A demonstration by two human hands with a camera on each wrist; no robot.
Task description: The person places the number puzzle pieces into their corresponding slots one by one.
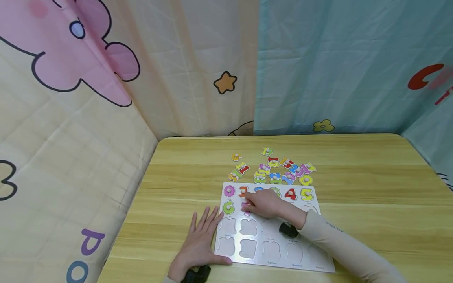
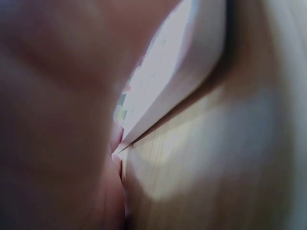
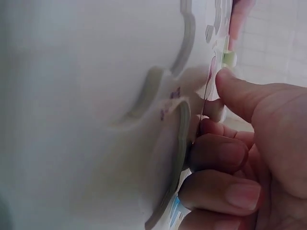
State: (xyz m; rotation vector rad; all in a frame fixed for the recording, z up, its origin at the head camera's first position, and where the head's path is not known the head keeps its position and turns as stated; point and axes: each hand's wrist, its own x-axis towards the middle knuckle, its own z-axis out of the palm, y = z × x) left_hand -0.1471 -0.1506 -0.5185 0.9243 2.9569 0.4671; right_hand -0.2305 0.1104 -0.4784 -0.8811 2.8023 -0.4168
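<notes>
A white number puzzle board (image 1: 259, 238) lies on the table, its top row filled with knobbed number pieces. Between thumb and index finger, my right hand (image 1: 267, 203) pinches the knob (image 3: 217, 110) of a pink 7 piece (image 1: 246, 212), which sits at its slot in the second row beside the green 6 (image 1: 228, 207). In the right wrist view the other fingers are curled above the board. My left hand (image 1: 201, 240) rests spread at the board's left side, fingers straight, thumb at the near corner. The left wrist view shows the board's thick edge (image 2: 184, 79) beside this hand.
Loose number pieces (image 1: 264, 169) lie scattered and partly overlapping behind the board. The lower rows hold bare recesses (image 1: 248, 227). A wooden table (image 1: 382, 188) carries everything, with printed curtains (image 1: 325, 70) behind and on the left.
</notes>
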